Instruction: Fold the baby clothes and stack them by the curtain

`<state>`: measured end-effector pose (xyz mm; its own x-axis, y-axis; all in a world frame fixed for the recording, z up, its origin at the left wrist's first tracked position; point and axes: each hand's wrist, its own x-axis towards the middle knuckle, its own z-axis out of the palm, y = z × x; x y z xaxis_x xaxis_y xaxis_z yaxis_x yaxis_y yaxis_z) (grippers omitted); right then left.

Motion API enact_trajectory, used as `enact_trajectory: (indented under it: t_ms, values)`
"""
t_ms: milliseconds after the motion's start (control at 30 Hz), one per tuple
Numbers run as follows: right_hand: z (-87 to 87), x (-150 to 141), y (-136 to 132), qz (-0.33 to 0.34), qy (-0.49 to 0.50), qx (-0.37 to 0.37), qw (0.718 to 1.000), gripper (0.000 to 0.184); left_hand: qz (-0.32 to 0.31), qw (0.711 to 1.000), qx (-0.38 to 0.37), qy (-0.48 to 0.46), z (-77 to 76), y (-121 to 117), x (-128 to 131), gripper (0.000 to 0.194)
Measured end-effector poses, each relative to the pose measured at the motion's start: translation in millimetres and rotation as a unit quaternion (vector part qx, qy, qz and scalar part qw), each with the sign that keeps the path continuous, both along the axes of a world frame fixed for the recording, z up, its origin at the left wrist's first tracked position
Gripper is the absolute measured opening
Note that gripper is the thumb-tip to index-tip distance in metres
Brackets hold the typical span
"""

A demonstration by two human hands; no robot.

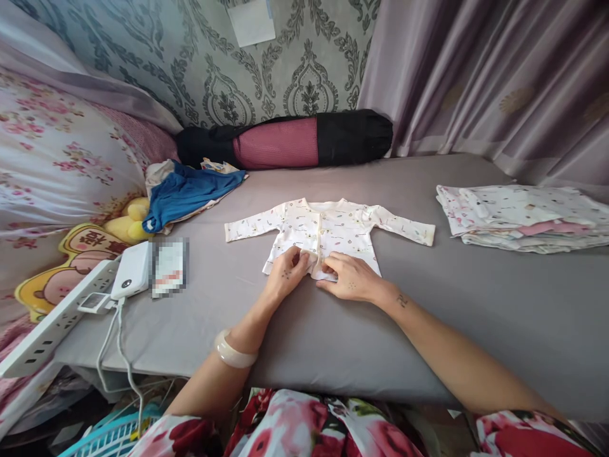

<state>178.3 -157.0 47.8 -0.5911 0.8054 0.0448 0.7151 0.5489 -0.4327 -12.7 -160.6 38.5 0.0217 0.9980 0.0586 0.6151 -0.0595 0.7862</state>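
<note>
A small white baby shirt [340, 222] with a scattered print lies spread on the grey surface, its sleeves stretched out to both sides and its neckline facing away from me. Down its middle runs a front opening. At the lower hem, my left hand [287, 273] pinches the cloth just left of the opening. Close beside it, my right hand [349, 277] has its fingers curled on the hem at the right edge of the opening. The fingertips of both hands partly cover the cloth there.
Folded baby clothes [523, 219] are stacked at the right. Blue clothing [195, 190] is heaped at the left back. A power strip [52, 324], white power bank [132, 270] and cables lie front left. A black-and-pink roll [278, 143] rests against the wall.
</note>
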Motion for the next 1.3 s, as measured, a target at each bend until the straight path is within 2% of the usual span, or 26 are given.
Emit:
enact_trajectory:
  t_ms: [100, 200, 367, 433, 467, 567, 667, 867, 1000, 1100, 1200, 1300]
  values:
    - [-0.2, -9.4, -3.0, -0.043, -0.027, 0.017, 0.999, 0.012, -0.001, 0.999, 0.009, -0.053, -6.4, 1.7, -1.4, 0.026]
    - [-0.7, -12.5, -0.6, -0.052, -0.051, 0.026, 0.997, 0.006, -0.003, 0.997, 0.009, -0.078, -9.0, 2.4, -2.1, 0.024]
    - [-0.6, -0.9, 8.0, -0.03, -0.019, -0.032, 0.999, 0.009, 0.011, 0.997, 0.011, -0.072, -8.1, 3.1, -3.8, 0.026]
    - [0.4, 2.2, 6.7, -0.025, -0.002, -0.045, 0.999, 0.005, 0.015, 0.996, 0.001, -0.087, -9.4, 3.8, -4.5, 0.029]
    - [1.2, 2.4, 4.9, -0.023, 0.002, -0.042, 0.999, 0.001, 0.017, 0.995, -0.002, -0.099, -10.6, 4.3, -4.8, 0.03]
    - [4.2, -1.4, -0.6, -0.018, -0.017, -0.019, 1.0, 0.011, 0.017, 0.99, -0.006, -0.139, -14.8, 6.0, -5.4, 0.032]
    - [7.4, -5.4, -0.9, 0.002, -0.059, 0.0, 0.998, 0.003, 0.02, 0.986, -0.017, -0.163, -17.4, 7.9, -5.1, 0.033]
    - [8.2, -0.3, 6.5, 0.035, -0.065, 0.001, 0.997, 0.012, 0.024, 0.975, -0.042, -0.215, -12.8, 7.9, -2.4, 0.034]
    - [7.8, 0.0, 1.7, 0.006, -0.039, -0.027, 0.999, 0.004, 0.024, 0.976, -0.047, -0.211, -10.4, 6.5, -2.5, 0.037]
    - [6.4, -9.9, -6.1, -0.044, -0.058, -0.015, 0.997, 0.025, 0.029, 0.978, -0.054, -0.197, -13.2, 6.7, -3.8, 0.04]
    - [3.2, -23.6, -11.4, -0.084, -0.099, 0.012, 0.991, 0.019, 0.032, 0.981, -0.058, -0.184, -16.2, 7.5, -4.5, 0.04]
    - [0.4, -30.3, -11.2, -0.088, -0.121, 0.033, 0.988, 0.018, 0.033, 0.981, -0.061, -0.181, -16.0, 7.6, -4.1, 0.04]
